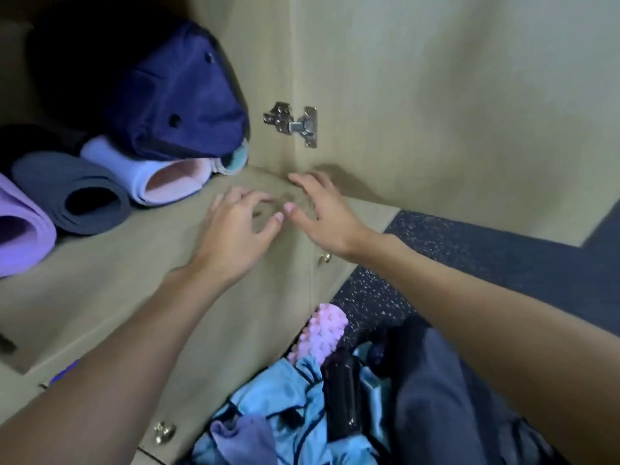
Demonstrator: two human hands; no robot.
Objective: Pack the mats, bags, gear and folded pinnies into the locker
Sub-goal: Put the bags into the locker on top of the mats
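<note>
Three rolled mats lie on the locker shelf (141, 263): a purple mat (20, 236) at far left, a dark blue mat (70, 193), and a light blue and pink mat (161, 179). A navy bag (177, 105) rests on top of them toward the back. My left hand (235, 229) and my right hand (322, 213) hover side by side over the shelf's right front corner, fingers relaxed, holding nothing. On the floor below lie a pink knobbed foam roller (322, 330), a black bottle (342, 397) and light blue pinnies (281, 407).
The locker door (453, 112) stands open at right, hung on a metal hinge (295, 124). Lower cabinet doors carry brass knobs (164, 432). Dark speckled flooring (469, 250) runs along the right. A dark navy cloth (443, 397) lies by the pile.
</note>
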